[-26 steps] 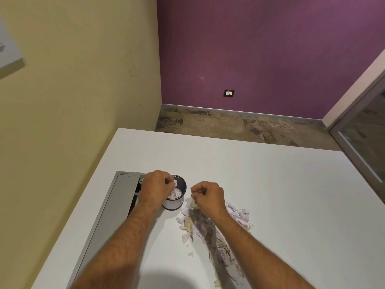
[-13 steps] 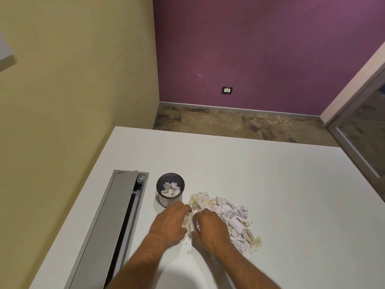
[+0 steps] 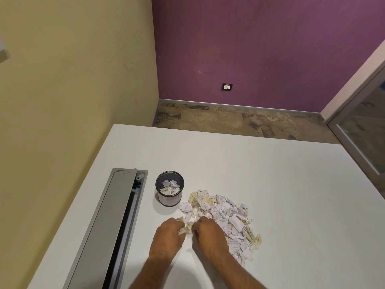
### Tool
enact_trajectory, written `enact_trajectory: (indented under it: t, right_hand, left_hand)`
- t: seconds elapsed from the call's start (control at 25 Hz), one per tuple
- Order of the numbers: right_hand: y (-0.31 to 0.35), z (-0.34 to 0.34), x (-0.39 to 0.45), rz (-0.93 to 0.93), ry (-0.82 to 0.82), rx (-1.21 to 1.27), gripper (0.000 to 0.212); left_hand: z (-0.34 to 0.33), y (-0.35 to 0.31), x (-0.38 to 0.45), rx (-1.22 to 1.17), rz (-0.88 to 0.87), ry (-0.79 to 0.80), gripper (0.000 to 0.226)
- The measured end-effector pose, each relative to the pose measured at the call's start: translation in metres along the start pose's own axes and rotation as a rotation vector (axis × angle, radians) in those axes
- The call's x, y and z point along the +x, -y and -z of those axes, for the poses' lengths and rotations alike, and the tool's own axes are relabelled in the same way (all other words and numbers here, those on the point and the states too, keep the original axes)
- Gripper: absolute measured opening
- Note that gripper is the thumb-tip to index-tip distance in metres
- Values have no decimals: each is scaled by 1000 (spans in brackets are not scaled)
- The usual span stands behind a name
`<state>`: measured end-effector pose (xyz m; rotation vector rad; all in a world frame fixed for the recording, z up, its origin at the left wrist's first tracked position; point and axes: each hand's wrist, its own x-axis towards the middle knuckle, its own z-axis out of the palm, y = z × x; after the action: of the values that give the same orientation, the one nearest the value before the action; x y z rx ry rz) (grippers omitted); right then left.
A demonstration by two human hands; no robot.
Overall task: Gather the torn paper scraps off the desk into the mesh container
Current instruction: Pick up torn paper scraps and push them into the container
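The paper scraps (image 3: pixel 223 213) lie in a loose heap of white, lined and cream-coloured bits on the white desk (image 3: pixel 281 184), just to the right of the mesh cup (image 3: pixel 169 188) and running toward the near edge. The near-left end of the heap sits right under the two hands. The left hand (image 3: pixel 167 236) is curled knuckles-up with its fingers bent inward onto a few cream scraps at the heap's edge; the right hand (image 3: pixel 206 234) is curled the same way just beside it, fingers tucked down into the scraps — both hands are closed around small pinches of paper, though how much each holds is hidden under the fingers. A single stray bit lies on the desk between the wrists. The cup stands upright, apart from both hands, on the far side of them, and already holds a layer of torn pieces in its bottom. Left of the cup a long grey cable tray (image 3: pixel 116 222) is set into the desk, its lid partly open. Beyond the desk are a yellow wall, a purple wall with a wall socket (image 3: pixel 227 87), and a mottled floor.
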<state>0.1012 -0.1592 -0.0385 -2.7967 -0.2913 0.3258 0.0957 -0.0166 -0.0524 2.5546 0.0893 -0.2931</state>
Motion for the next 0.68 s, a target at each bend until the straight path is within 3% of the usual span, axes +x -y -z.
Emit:
enact_trajectory:
  t: [0.16,0.44,0.56,0.68]
  right_hand:
    - [-4,1,-6,-124,-43,196,21]
    - [-1,40,-8,-351,-172,776,17]
    - [11,74,4,-276,-210,939,16]
    - [33,101,30,-164,-233,923,13]
  left_hand:
    - [1,0,-8,-111,106,-34,24]
    - [11,1,-24,-303,208,-58,14]
    - [16,0,-29,-377,229,-65,12]
    - [20,-1,-30,-411,225,-67,11]
